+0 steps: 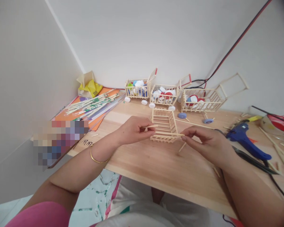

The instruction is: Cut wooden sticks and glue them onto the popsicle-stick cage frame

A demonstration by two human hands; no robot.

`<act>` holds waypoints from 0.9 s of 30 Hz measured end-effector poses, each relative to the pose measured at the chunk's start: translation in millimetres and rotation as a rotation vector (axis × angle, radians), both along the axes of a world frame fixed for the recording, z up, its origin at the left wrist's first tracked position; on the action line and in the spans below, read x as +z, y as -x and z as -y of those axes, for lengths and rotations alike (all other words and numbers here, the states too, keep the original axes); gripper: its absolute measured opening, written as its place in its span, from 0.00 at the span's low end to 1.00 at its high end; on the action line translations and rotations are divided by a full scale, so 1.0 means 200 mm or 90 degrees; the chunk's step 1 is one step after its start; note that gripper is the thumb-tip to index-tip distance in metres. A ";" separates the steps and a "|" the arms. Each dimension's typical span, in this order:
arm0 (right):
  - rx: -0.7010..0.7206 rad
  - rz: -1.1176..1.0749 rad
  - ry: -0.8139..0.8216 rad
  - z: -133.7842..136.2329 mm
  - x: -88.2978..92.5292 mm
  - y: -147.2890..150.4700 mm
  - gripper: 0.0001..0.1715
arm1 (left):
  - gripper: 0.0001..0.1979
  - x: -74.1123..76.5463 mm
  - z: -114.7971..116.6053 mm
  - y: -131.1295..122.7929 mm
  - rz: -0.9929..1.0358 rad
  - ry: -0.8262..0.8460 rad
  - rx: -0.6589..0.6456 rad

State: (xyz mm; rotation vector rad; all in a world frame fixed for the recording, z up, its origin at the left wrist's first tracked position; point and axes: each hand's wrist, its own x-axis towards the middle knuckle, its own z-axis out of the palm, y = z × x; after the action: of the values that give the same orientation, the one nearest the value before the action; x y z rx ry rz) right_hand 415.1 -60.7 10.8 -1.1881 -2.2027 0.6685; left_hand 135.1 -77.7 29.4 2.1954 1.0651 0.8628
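Note:
A small open basket of thin wooden sticks (163, 125) stands on the wooden table (156, 164) between my hands. My left hand (132, 130) is closed, pinching a short wooden stick (150, 126) against the basket's left side. My right hand (204, 140) is closed in a pinch on a long thin stick (172, 134) lying along the basket's near rim. Another loose stick (182, 147) lies on the table just below my right fingers.
Three finished stick carts (164, 94) holding coloured bottle caps line the wall. A blue glue gun (247, 141) and black scissors (253, 159) lie at right. Packs of chopsticks (94, 103) on orange paper and a yellow box (88, 84) sit at left.

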 end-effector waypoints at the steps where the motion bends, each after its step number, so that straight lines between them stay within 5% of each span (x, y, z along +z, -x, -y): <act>1: -0.001 -0.004 0.000 0.00 0.00 0.00 0.10 | 0.09 0.00 0.00 0.00 -0.002 -0.003 0.003; 27: 0.033 -0.082 -0.021 0.01 0.06 0.05 0.03 | 0.08 0.02 -0.01 0.01 -0.080 -0.066 0.015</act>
State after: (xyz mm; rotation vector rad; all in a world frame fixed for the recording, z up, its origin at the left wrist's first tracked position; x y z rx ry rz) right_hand 405.9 -63.6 22.0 -1.0443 -2.1345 0.7082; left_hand 132.1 -75.8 32.9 2.3545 1.1296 0.8167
